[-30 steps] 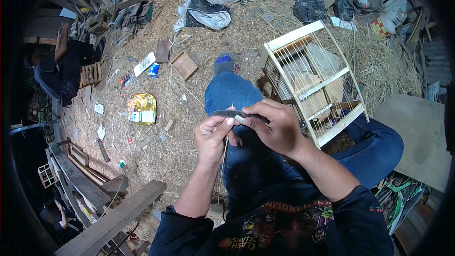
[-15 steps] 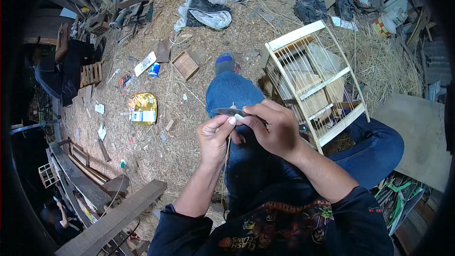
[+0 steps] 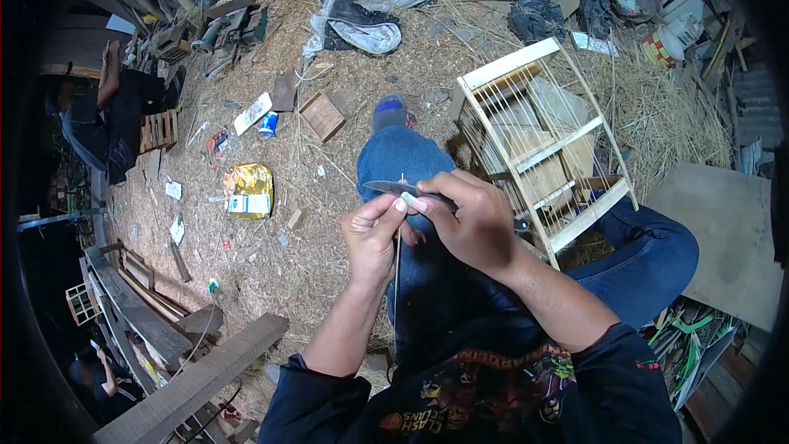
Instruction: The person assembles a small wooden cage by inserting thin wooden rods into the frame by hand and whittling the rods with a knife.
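My left hand (image 3: 374,234) pinches a thin wooden stick (image 3: 398,271), which hangs down toward my lap while its short tip pokes up past the fingers. In my right hand (image 3: 472,218) is a knife (image 3: 385,187), its blade pointing left across the stick just above my left fingertips. The right thumb, with something pale wrapped at its tip, presses close to the left thumb. Both hands are over my bent knee. To their right, a pale wooden cage (image 3: 534,160) with thin bars leans tilted beside my leg; the knife handle is mostly hidden in my palm.
Straw and shavings cover the ground. A small wooden box (image 3: 321,116), a gold packet (image 3: 249,190) and a blue can (image 3: 268,123) lie ahead-left. A wooden beam (image 3: 197,378) juts in at lower left; a flat board (image 3: 719,238) is at right. Two other people sit at the left.
The knife and both hands have shifted slightly left. The hanging stick now stands straighter, and the cage appears a touch lower and to the left.
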